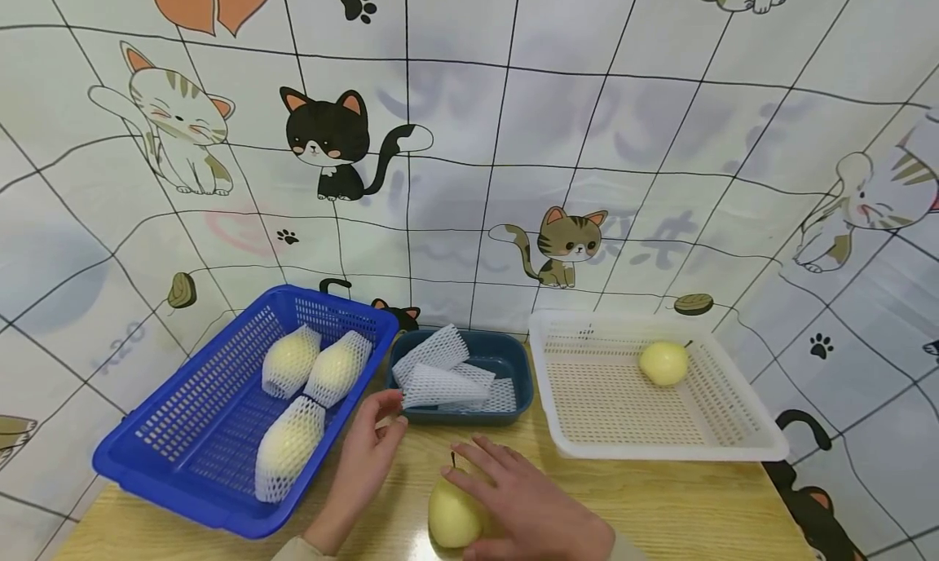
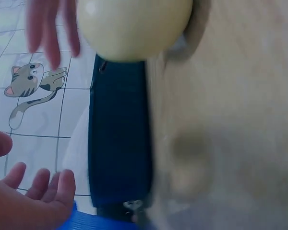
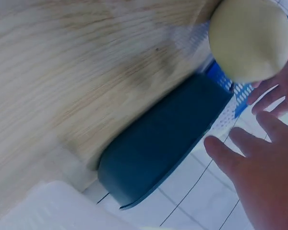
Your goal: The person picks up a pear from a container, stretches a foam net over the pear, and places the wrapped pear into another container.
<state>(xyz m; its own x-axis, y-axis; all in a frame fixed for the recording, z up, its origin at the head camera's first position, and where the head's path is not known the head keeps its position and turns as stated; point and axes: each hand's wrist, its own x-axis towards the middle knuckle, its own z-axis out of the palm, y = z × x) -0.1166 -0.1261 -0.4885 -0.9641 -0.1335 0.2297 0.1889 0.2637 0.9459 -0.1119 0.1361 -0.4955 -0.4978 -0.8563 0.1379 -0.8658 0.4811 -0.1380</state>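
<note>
A yellow-green pear [image 1: 453, 514] stands on the wooden table with its stem up. My right hand [image 1: 531, 504] is beside it, fingers extended near its top; whether they touch it, I cannot tell. In the right wrist view, the right hand [image 3: 261, 163] has spread fingers holding nothing. My left hand [image 1: 370, 447] is between the blue basket and the dark teal tub [image 1: 458, 418], its fingers loosely bent near the white foam net sleeves [image 1: 443, 386] in the tub. The left wrist view shows no object in the left hand [image 2: 36, 196].
The blue basket [image 1: 176, 496] at left contains several pears in foam nets, such as this netted pear [image 1: 289, 447]. A white basket [image 1: 667, 447] at right holds one bare pear [image 1: 664, 363]. Behind stands a cat-patterned cloth [image 1: 469, 137].
</note>
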